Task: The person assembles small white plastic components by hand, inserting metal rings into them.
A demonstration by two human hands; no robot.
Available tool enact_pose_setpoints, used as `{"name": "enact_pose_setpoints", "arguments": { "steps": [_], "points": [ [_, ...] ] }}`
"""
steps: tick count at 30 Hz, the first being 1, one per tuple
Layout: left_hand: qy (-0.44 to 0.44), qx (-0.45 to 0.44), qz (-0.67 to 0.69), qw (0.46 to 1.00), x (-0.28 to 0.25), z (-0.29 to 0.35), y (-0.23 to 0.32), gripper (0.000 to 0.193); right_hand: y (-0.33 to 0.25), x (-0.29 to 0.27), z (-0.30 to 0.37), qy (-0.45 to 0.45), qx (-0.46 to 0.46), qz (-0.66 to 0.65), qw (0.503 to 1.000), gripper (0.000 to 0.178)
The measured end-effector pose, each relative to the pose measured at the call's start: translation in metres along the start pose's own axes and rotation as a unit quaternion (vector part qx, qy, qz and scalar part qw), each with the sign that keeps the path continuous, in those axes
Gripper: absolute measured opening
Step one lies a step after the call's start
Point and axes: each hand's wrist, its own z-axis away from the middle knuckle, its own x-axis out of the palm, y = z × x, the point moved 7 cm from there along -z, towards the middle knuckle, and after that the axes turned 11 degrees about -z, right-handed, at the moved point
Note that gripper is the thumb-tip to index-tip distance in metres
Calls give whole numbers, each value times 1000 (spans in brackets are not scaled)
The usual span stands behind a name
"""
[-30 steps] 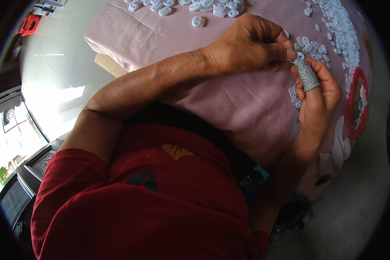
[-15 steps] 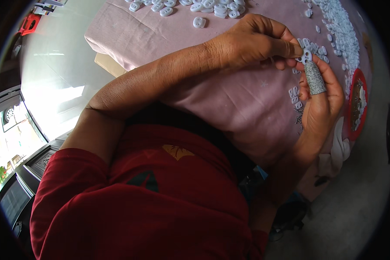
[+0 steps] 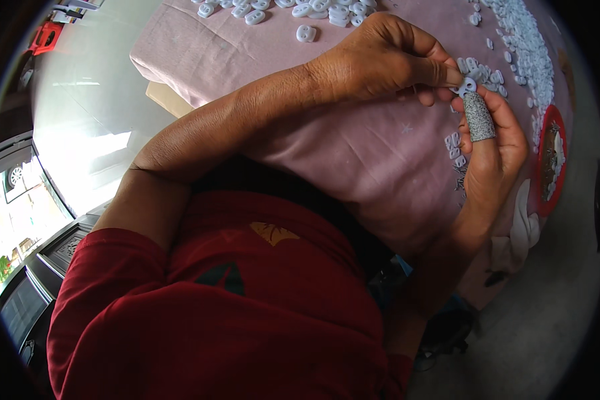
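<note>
Between my two hands, over the right part of the cloth, is a small white two-holed plastic piece [image 3: 469,85] that looks like a cord lock. My left hand [image 3: 400,63] pinches its left side between thumb and forefinger. My right hand [image 3: 497,143] is closed on it from below, with a grey speckled finger sleeve [image 3: 479,117] on the thumb pressed against it. Just beyond the fingertips lies a cluster of similar white pieces [image 3: 492,77]. Nearer my right wrist are several two-holed pieces [image 3: 455,148] and a little heap of small dark metal parts [image 3: 460,177].
A pink cloth [image 3: 353,160] covers the table. Larger white two-holed pieces [image 3: 313,10] are heaped at the far edge, one single piece [image 3: 306,33] apart. Small white parts [image 3: 530,50] spread at the far right, beside a red-rimmed round tray [image 3: 540,200]. White fabric [image 3: 525,230] hangs near it.
The white piece and my right thumb have shifted slightly left and tilted. My left hand has moved a little up at the knuckles, its pinch kept.
</note>
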Motion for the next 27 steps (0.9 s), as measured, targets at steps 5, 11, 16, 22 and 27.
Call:
{"name": "enact_pose_setpoints", "arguments": {
  "steps": [5, 11, 16, 22, 27],
  "points": [
    [-5, -11, -4, 1000, 2, 2, -1, 14, -1, 1, 1, -5, -20, 22, 1000, 23],
    [5, -10, -8, 1000, 4, 3, -5, 12, -1, 4, 2, -4, -20, 52, 998, 22],
    [41, -64, 96, 992, 5, 3, -8, 12, -1, 5, 2, 44, -40, 43, 997, 22],
    [9, -8, -16, 1000, 4, 3, 1, 15, 2, -1, 2, 34, -1, 25, 999, 21],
    [6, -5, -41, 999, 5, 1, 0, 14, -3, 1, 2, 41, -52, 63, 996, 19]
  ]
}}
